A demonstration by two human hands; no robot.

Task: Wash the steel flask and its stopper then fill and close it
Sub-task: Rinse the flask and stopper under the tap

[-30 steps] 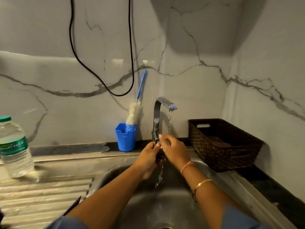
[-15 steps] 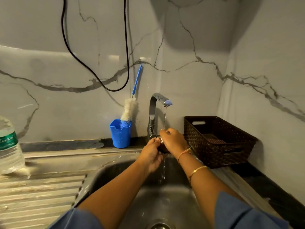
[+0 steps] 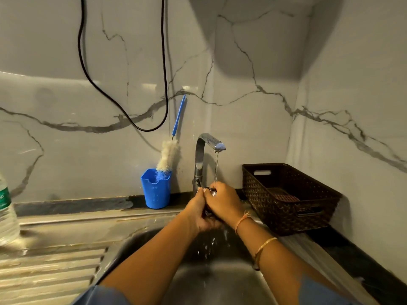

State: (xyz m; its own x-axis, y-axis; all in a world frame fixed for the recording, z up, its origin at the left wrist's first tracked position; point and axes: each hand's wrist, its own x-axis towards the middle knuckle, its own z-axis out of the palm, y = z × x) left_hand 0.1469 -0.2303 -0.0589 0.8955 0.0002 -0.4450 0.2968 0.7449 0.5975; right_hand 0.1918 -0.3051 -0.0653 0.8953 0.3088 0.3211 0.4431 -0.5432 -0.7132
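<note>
The left hand (image 3: 199, 213) and right hand (image 3: 223, 203) were pressed together over the sink (image 3: 222, 285), fingers curled round a small dark stopper (image 3: 209, 190) of which only a shiny edge and a dark sliver showed between them. It sat straight under the tap (image 3: 201, 155), in a thin stream (image 3: 216, 168) that struck the right hand's knuckles and dripped into the basin below.

Room was tight at the back: the tap's stem stood just behind the left fingertips. To the right, a dark woven basket (image 3: 312, 179) sat near the right wrist, up on the sink's rim beside the side wall. To the left, a blue cup (image 3: 156, 190) stood near the tap with a brush (image 3: 168, 155) leaning out of it against the wall. Below and toward the person the basin lay open.

A ribbed drainboard (image 3: 50, 271) ran left of the basin, wet in patches, and a bottle (image 3: 6, 216) stood on its far left edge, partly cut off. A dark counter (image 3: 363, 260) ran along the right. The walls (image 3: 66, 150) were grey-veined marble, meeting in a corner behind the basket, and a black cable (image 3: 123, 106) hung in a loop above the cup. The right wrist wore a thread band (image 3: 242, 219) and a gold bangle (image 3: 264, 243).
</note>
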